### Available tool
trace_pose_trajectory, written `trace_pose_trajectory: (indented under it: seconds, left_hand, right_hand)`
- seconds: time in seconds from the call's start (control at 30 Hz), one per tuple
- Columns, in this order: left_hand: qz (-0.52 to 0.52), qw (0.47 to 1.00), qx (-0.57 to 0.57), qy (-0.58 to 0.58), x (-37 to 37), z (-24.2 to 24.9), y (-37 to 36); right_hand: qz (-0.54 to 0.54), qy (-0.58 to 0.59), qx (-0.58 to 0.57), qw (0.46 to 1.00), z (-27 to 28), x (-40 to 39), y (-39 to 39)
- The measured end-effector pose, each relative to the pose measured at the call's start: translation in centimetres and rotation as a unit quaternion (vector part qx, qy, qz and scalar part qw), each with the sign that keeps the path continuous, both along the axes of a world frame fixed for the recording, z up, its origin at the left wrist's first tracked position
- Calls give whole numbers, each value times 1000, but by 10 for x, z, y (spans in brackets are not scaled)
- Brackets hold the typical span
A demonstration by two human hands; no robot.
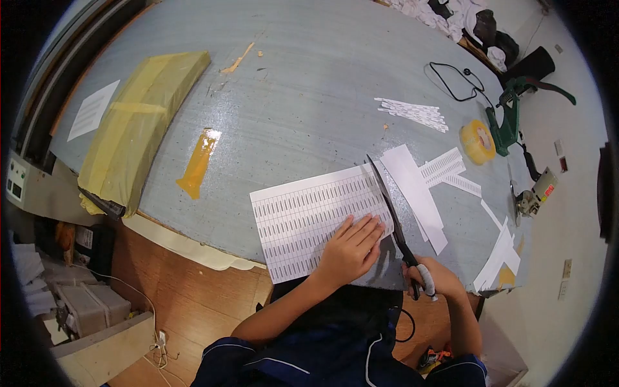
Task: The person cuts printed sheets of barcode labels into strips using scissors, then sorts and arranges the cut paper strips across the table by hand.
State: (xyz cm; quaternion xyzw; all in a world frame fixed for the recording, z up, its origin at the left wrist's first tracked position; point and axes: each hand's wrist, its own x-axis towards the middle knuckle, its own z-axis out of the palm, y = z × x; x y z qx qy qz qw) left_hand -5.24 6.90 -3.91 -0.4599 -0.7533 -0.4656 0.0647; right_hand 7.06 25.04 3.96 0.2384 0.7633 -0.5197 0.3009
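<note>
A printed paper sheet with rows of small dark marks lies at the front edge of the table, its near corner reaching past the edge. My left hand rests flat on the sheet's right part, fingers extended. In my right hand are large black scissors, gripped by handles partly wrapped in white. Their blades run along the sheet's right edge and point away from me. Just right of the blades are white paper strips and printed strips.
Small cut strips are piled farther back. A tape roll stands beside a green hand press at right. A yellow taped bundle and a paper lie at left. More offcuts sit near the right corner.
</note>
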Motion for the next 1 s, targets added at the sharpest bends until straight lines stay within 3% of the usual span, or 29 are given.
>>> trace_pose_trajectory:
  seconds: [0.1,1.0]
  left_hand:
    - [-1,1000,14,1,0,1,-1]
    - [-6,1000,19,5,1,-1,1]
  right_hand:
    - [-35,23,-37,998,-1,-2,-4]
    - [6,2,101,995,8,-15,-26]
